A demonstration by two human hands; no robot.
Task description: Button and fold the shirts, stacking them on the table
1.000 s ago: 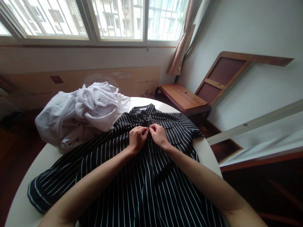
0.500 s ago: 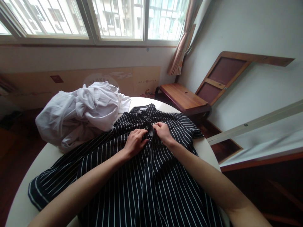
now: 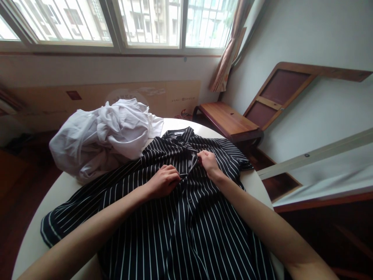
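A black shirt [image 3: 145, 225] with white stripes lies front up on the round table, its collar at the far side and its hem towards me. My left hand [image 3: 166, 179] is closed on the left edge of the front opening, fingers curled under. On the other side of the opening, my right hand [image 3: 208, 162] pinches the opposite edge and holds it a little raised. Between the hands the placket gapes and the greyish inside of the cloth shows. A small button is visible lower on the front. The left fingertips are hidden.
Crumpled white cloth [image 3: 107, 138] is heaped on the far left of the white round table [image 3: 259, 190]. A wooden bench [image 3: 227, 118] stands beyond the table on the right. Behind are a flat cardboard box [image 3: 157, 99] along the wall and a barred window.
My hands have moved apart, the left one nearer to me and the right one outward. The shirt's front opening has spread wider between them. The camera view has shifted slightly.
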